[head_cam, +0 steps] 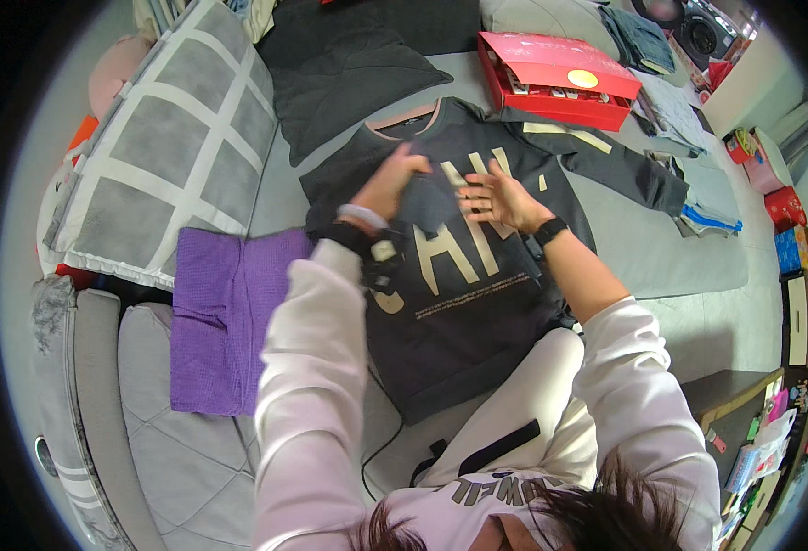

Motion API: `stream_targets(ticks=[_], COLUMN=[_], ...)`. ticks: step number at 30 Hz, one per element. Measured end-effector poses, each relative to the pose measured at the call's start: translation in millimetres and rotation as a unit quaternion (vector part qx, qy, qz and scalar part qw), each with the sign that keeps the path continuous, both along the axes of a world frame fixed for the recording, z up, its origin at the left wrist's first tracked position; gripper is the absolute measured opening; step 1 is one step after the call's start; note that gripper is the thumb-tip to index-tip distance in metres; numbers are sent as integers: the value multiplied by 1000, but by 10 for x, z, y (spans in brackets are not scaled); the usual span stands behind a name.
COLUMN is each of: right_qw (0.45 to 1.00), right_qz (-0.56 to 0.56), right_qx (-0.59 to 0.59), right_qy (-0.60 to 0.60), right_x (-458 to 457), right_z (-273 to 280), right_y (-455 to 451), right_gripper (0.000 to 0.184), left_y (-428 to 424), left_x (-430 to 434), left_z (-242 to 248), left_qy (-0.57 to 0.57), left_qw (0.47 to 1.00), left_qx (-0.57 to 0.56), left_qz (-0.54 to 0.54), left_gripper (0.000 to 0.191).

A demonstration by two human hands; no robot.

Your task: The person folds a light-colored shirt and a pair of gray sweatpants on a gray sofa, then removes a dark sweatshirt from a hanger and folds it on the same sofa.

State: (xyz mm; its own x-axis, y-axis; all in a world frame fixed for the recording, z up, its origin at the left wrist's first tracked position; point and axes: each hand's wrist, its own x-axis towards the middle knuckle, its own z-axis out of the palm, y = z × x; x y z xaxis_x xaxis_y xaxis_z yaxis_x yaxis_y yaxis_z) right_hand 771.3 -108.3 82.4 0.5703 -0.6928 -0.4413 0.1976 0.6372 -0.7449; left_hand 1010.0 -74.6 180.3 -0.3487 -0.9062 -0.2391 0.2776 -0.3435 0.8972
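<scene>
A dark grey sweatshirt (459,344) with large cream letters lies spread out before me, its neckline at the top and one sleeve stretched to the right. Over its chest my left hand (393,180) grips a blurred piece of dark grey fabric (431,203); whether this is the other sleeve, I cannot tell. My right hand (504,198) is raised just right of that fabric, fingers apart and palm turned towards the left, holding nothing. Both wrists carry black straps with small devices, and a pale band circles the left wrist.
Left of the sweatshirt lies folded purple fabric (207,324), below a grey-and-white checked cushion (162,144). A dark cushion (348,76) and an open red box (562,82) are beyond it. Folded clothes (710,189) lie at the right edge of the grey seat. A black cable (382,451) runs near my leg.
</scene>
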Motion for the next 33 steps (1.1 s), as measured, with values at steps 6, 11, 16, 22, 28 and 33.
stream_targets(ticks=[6, 11, 16, 22, 28, 33], right_qw=[995, 984, 978, 939, 707, 590], right_qz=[-27, -158, -113, -248, -302, -70], right_qx=[-94, 83, -30, -12, -363, -330], right_qy=[5, 7, 175, 240, 527, 733], right_x=[-706, -998, -1183, -1158, -1100, -988], right_z=[-211, -141, -322, -731, -630, -307], right_y=[-12, -163, -389, -472, -392, -220], right_gripper=[91, 98, 61, 52, 36, 49], left_y=[146, 503, 812, 508, 383, 529], left_x=[-642, 336, 1039, 1203, 1281, 1397], left_z=[-568, -1108, -1769, -2012, -2601, -2660], left_qy=[115, -28, 114, 399, -158, -295], left_qw=[990, 995, 956, 832, 860, 868], left_qx=[64, 70, 131, 45, -156, -238], left_qz=[-54, -59, 235, 382, 460, 321], left_gripper=[47, 35, 22, 15, 19, 18])
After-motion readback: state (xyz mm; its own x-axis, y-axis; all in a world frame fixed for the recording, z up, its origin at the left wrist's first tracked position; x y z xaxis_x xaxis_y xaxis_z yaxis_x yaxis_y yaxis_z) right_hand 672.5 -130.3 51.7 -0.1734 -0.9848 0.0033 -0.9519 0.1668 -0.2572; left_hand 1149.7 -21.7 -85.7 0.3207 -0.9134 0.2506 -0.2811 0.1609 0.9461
